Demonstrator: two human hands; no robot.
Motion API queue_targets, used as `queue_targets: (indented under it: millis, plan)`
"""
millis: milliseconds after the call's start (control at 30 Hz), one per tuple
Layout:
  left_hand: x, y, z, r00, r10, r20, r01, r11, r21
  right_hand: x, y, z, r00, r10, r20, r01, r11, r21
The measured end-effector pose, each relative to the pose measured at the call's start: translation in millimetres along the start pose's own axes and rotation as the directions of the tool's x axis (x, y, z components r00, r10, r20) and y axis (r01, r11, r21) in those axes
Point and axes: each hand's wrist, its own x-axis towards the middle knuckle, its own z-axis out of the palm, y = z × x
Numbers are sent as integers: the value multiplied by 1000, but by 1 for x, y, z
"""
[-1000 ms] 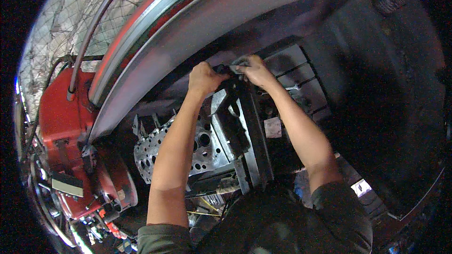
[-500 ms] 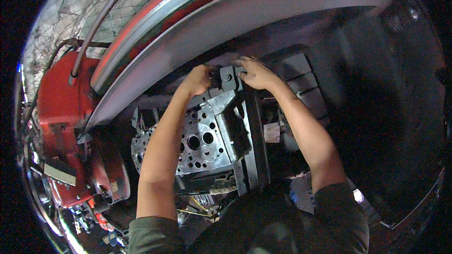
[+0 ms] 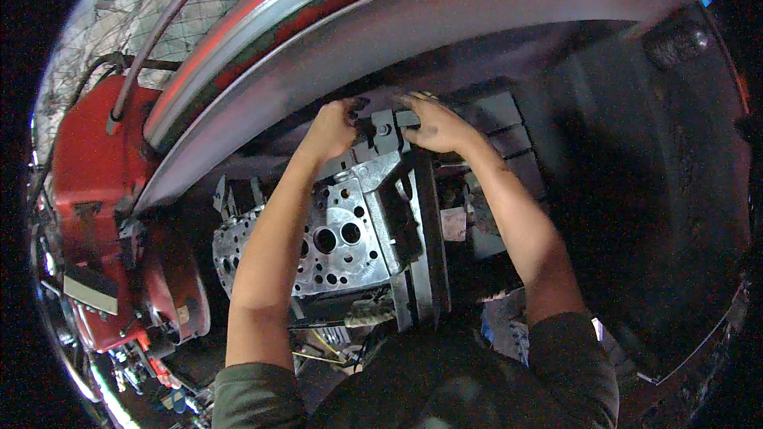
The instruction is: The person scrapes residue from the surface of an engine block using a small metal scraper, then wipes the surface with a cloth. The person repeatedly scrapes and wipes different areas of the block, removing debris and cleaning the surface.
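Observation:
A grey engine cylinder head (image 3: 342, 250) with many round holes lies on a dark metal fixture, its machined face up. At its far end a grey metal bracket (image 3: 385, 130) carries a bolt. My left hand (image 3: 330, 131) is at the bracket's left side, its fingers parted and slightly bent, with dark fingertips. On the other side my right hand (image 3: 437, 125) has its thumb near the bracket edge and its fingers spread beyond it. Nothing shows in either hand. Whether the fingertips touch the bracket is hard to make out in the shadow.
A large curved grey guard (image 3: 445, 0) with a red edge arches beyond my hands. At the left stands a red machine housing (image 3: 99, 159) with a metal pipe (image 3: 159, 40). A dark upright rail (image 3: 425, 246) runs alongside the cylinder head. Grey blocks (image 3: 497, 123) lie right of my right hand.
My left hand has shifted slightly up and its fingers have spread from a more closed shape. My right hand stays beside the bracket, its fingers a little wider apart. The view has shifted slightly.

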Motion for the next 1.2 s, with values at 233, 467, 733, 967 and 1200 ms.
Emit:
queue_targets:
  millis: [233, 467, 733, 967, 1200]
  plan:
    - [5, 0, 2, 968, -162, 190, 163, 987, 14, 5, -15, -6, 994, 26, 105, -11, 990, -143]
    - [4, -9, 9, 979, -135, 154, 145, 988, -55, 2, -19, -2, 998, -69, -14, 66, 985, -163]
    - [8, -22, 12, 976, -101, 195, 144, 964, -223, 7, -17, 33, 978, -152, -143, 108, 955, -278]
    - [11, -25, 12, 964, -138, 226, 193, 951, -242, 3, -19, 42, 949, -213, -233, 113, 918, -380]
    - [15, -18, 6, 957, -128, 262, 177, 969, -173, -1, -23, 42, 977, -59, -205, -13, 944, -331]
